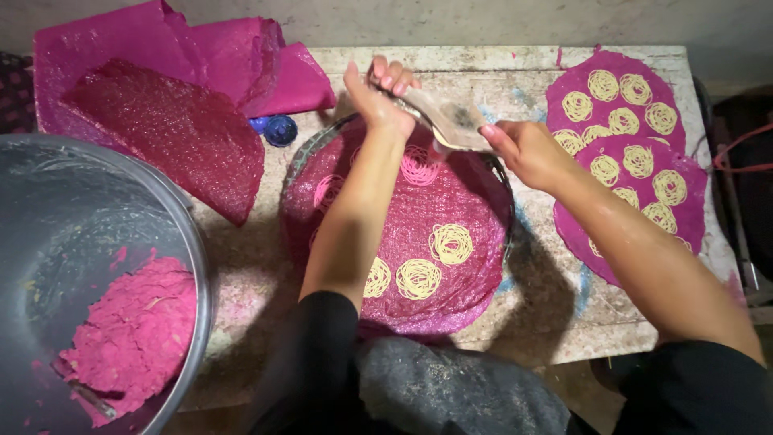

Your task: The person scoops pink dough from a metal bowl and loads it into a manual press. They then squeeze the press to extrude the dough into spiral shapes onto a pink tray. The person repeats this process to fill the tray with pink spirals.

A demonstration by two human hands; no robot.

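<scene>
Leftmost, steel pot (193,242) with pink dough (133,334). Then left hand (378,93), fingers curled around one handle of wooden press (447,121); right hand (523,149) clamped on other handle. Press hovers above pink mat (475,266) bearing noodle coils (451,243). Rightmost, filled mats (564,80).

Bare tabletop (250,274) left of round mat (475,274), steel pot (97,242) blocking far left, filled mats (564,105) crowding right

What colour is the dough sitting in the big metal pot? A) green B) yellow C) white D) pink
D: the lump of dough inside the big metal pot at the left is bright pink, much like the round mats on the table.
</scene>
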